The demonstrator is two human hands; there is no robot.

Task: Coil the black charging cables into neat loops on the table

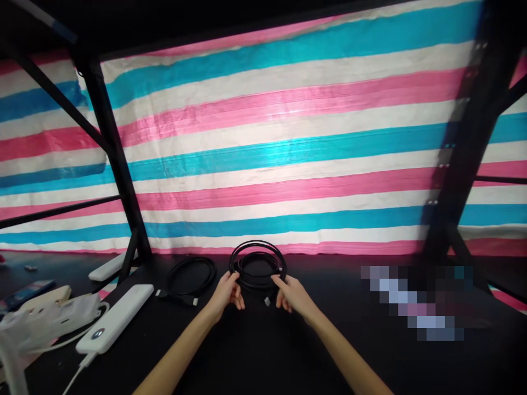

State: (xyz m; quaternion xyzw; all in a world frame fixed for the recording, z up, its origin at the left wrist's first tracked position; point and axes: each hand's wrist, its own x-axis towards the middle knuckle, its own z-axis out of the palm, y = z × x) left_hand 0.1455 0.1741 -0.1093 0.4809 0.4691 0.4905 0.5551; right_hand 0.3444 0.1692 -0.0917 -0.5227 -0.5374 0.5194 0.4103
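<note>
We've got a black table (255, 356): coiled black cable (213, 272) near the back edge, long white block (123, 312) with round button (97, 333) along the left edge, pixelated patch (411, 304) toward the right edge, contents unreadable.

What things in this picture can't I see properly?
From the head camera:
Held black cable: parts covered by the left hand and right hand.
Pixelated patch: blocks mask whatever is there.
Thin white cord on the long white device: rest cut off by bottom edge.

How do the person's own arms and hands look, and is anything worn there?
The left hand and right hand are bare, without gloves or visible rings. The left forearm and right forearm are slender and uncovered; no sleeve, watch or bracelet shows.
</note>
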